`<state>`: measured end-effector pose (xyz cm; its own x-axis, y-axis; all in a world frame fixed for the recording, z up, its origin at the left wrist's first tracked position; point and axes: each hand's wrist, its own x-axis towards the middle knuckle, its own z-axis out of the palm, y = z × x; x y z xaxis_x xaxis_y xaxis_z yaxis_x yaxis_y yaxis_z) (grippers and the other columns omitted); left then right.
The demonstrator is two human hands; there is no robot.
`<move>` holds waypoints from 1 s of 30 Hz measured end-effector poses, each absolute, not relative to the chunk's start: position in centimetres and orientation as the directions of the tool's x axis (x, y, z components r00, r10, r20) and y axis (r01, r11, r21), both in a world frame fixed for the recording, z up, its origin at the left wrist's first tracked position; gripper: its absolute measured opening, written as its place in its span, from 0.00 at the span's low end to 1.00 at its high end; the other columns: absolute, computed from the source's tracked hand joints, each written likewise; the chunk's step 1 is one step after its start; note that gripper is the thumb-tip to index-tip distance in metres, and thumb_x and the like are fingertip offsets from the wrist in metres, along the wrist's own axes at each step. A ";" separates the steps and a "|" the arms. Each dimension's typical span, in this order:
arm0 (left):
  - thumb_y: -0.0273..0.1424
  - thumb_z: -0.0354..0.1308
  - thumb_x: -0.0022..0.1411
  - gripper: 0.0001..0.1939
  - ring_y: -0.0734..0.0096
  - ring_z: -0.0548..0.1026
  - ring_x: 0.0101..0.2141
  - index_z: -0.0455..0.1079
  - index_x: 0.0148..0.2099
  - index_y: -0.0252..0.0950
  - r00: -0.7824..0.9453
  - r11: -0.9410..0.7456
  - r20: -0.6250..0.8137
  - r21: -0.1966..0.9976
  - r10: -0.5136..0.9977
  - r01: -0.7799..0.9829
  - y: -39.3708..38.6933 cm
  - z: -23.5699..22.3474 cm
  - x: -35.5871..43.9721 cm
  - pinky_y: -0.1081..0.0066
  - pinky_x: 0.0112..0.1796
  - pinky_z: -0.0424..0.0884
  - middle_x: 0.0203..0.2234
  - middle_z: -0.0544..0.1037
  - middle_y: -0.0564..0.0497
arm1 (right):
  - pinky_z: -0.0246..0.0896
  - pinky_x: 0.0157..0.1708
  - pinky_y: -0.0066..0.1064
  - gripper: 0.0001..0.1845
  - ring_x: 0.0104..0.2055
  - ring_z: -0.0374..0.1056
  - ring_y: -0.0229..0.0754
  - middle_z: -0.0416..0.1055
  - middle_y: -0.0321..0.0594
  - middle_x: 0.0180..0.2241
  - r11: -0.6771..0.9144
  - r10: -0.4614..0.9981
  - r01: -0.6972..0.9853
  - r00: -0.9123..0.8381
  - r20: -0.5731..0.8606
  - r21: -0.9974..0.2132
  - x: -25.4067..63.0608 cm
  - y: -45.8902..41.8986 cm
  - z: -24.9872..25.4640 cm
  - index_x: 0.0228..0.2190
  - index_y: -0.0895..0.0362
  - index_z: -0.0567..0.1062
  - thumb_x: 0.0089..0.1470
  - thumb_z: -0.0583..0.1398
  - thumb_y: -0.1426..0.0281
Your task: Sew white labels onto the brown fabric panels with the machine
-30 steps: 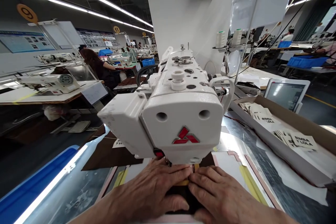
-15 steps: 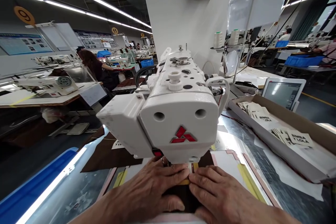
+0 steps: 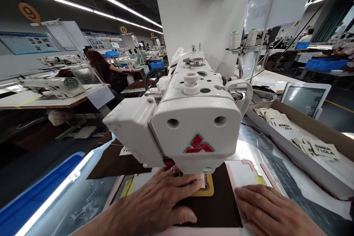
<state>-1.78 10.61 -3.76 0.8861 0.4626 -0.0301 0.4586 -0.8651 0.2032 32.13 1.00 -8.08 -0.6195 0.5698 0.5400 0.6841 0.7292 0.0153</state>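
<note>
My left hand (image 3: 168, 197) lies flat with its fingers stretched under the sewing machine head (image 3: 193, 129). Its fingertips press on a small pale piece beside a yellow frame (image 3: 208, 188), and its thumb rests on dark brown fabric (image 3: 212, 210). The machine head hides the needle area. To the right, my right hand (image 3: 271, 206) is laid flat, fingers together and extended, holding nothing. Its fingertips are by the fabric's right edge, on a white template (image 3: 239, 171) with pink strips. Another brown piece (image 3: 116, 164) with a printed label lies left of the machine.
A box (image 3: 312, 166) of printed labels (image 3: 325, 149) stands at right, with a tablet screen (image 3: 305, 97) behind it. A blue bin (image 3: 41, 191) sits at lower left. Thread cones (image 3: 234, 40) stand at the back. A person (image 3: 101, 68) sits farther left.
My right hand has moved right, off the fabric by the yellow frame to its right edge, uncovering frame and fabric. My left hand stays in place. The view has shifted slightly.
</note>
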 end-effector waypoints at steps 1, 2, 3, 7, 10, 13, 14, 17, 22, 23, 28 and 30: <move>0.45 0.71 0.68 0.43 0.50 0.73 0.62 0.53 0.77 0.56 0.884 -0.863 -0.035 0.200 0.466 0.463 10.6 -3.7 -1.8 0.57 0.62 0.69 0.68 0.66 0.58 | 0.78 0.49 0.31 0.13 0.48 0.81 0.44 0.82 0.40 0.50 0.726 0.583 0.688 -0.618 0.528 0.004 32.4 1.0 -8.3 0.51 0.55 0.81 0.72 0.58 0.68; 0.45 0.71 0.68 0.43 0.50 0.72 0.62 0.53 0.76 0.56 0.882 -0.862 -0.041 0.194 0.469 0.468 10.6 -3.7 -1.7 0.56 0.62 0.69 0.69 0.65 0.59 | 0.78 0.50 0.31 0.14 0.49 0.80 0.44 0.82 0.40 0.51 0.724 0.595 0.690 -0.620 0.512 -0.006 32.5 1.1 -8.4 0.52 0.54 0.80 0.72 0.58 0.69; 0.45 0.71 0.69 0.42 0.49 0.72 0.63 0.53 0.76 0.55 0.880 -0.862 -0.050 0.185 0.472 0.473 10.5 -3.7 -1.7 0.56 0.62 0.68 0.69 0.65 0.59 | 0.77 0.51 0.31 0.14 0.49 0.80 0.44 0.82 0.40 0.52 0.724 0.606 0.690 -0.624 0.493 -0.017 32.6 1.2 -8.6 0.53 0.54 0.80 0.71 0.58 0.70; 0.48 0.66 0.72 0.38 0.47 0.70 0.64 0.55 0.76 0.52 0.872 -0.862 -0.115 0.136 0.477 0.489 10.5 -3.8 -1.7 0.52 0.62 0.70 0.70 0.61 0.59 | 0.75 0.55 0.31 0.14 0.52 0.79 0.43 0.80 0.42 0.54 0.724 0.634 0.688 -0.634 0.443 -0.052 32.8 1.5 -9.1 0.55 0.55 0.78 0.71 0.60 0.69; 0.48 0.65 0.73 0.38 0.46 0.69 0.65 0.53 0.77 0.52 0.870 -0.862 -0.135 0.129 0.474 0.489 10.4 -3.9 -1.7 0.50 0.63 0.69 0.71 0.60 0.59 | 0.75 0.55 0.31 0.14 0.52 0.78 0.43 0.80 0.41 0.54 0.722 0.645 0.689 -0.638 0.420 -0.062 32.8 1.5 -8.8 0.54 0.55 0.78 0.72 0.58 0.69; 0.48 0.65 0.73 0.38 0.46 0.69 0.65 0.53 0.77 0.53 0.875 -0.864 -0.115 0.145 0.470 0.483 10.5 -4.0 -1.7 0.50 0.63 0.68 0.71 0.60 0.58 | 0.76 0.54 0.31 0.14 0.50 0.79 0.43 0.81 0.41 0.52 0.720 0.646 0.691 -0.629 0.433 -0.071 32.4 1.5 -8.0 0.52 0.55 0.79 0.73 0.56 0.69; 0.48 0.65 0.73 0.38 0.46 0.69 0.65 0.54 0.76 0.52 0.876 -0.863 -0.110 0.147 0.470 0.482 10.5 -3.9 -1.7 0.50 0.63 0.68 0.71 0.61 0.57 | 0.76 0.53 0.30 0.14 0.49 0.80 0.43 0.81 0.41 0.51 0.718 0.642 0.692 -0.622 0.449 -0.067 32.3 1.5 -7.7 0.51 0.55 0.80 0.73 0.55 0.69; 0.48 0.64 0.73 0.37 0.45 0.67 0.66 0.54 0.76 0.52 0.871 -0.861 -0.136 0.141 0.472 0.489 10.5 -3.8 -1.6 0.47 0.64 0.68 0.71 0.60 0.57 | 0.77 0.50 0.29 0.15 0.46 0.81 0.41 0.83 0.41 0.47 0.718 0.622 0.694 -0.605 0.498 -0.054 31.7 1.5 -7.0 0.47 0.55 0.80 0.74 0.53 0.70; 0.49 0.65 0.73 0.37 0.42 0.67 0.66 0.55 0.76 0.53 0.865 -0.857 -0.148 0.128 0.480 0.498 10.4 -3.9 -1.8 0.44 0.64 0.67 0.72 0.59 0.58 | 0.75 0.51 0.27 0.18 0.45 0.80 0.39 0.83 0.39 0.46 0.715 0.621 0.697 -0.598 0.506 -0.053 31.4 1.4 -6.8 0.46 0.55 0.80 0.76 0.50 0.69; 0.48 0.65 0.72 0.37 0.42 0.66 0.66 0.55 0.76 0.52 0.865 -0.858 -0.144 0.129 0.480 0.498 10.4 -4.0 -1.9 0.44 0.64 0.66 0.72 0.59 0.58 | 0.75 0.52 0.27 0.19 0.45 0.80 0.39 0.82 0.39 0.46 0.712 0.625 0.700 -0.596 0.504 -0.056 31.4 1.4 -6.8 0.46 0.55 0.80 0.76 0.49 0.69; 0.46 0.67 0.72 0.39 0.46 0.66 0.67 0.53 0.76 0.54 0.879 -0.866 -0.094 0.151 0.467 0.476 10.6 -4.2 -2.2 0.49 0.66 0.65 0.71 0.60 0.59 | 0.75 0.52 0.28 0.19 0.46 0.80 0.39 0.82 0.40 0.46 0.703 0.649 0.706 -0.587 0.485 -0.086 31.5 1.5 -6.8 0.47 0.56 0.80 0.77 0.49 0.69; 0.46 0.67 0.72 0.39 0.47 0.66 0.67 0.53 0.76 0.55 0.881 -0.867 -0.078 0.155 0.467 0.473 10.6 -4.3 -2.2 0.50 0.66 0.64 0.71 0.60 0.59 | 0.74 0.53 0.27 0.19 0.46 0.79 0.39 0.82 0.40 0.46 0.709 0.650 0.699 -0.596 0.472 -0.094 31.5 1.5 -6.8 0.47 0.56 0.80 0.77 0.49 0.69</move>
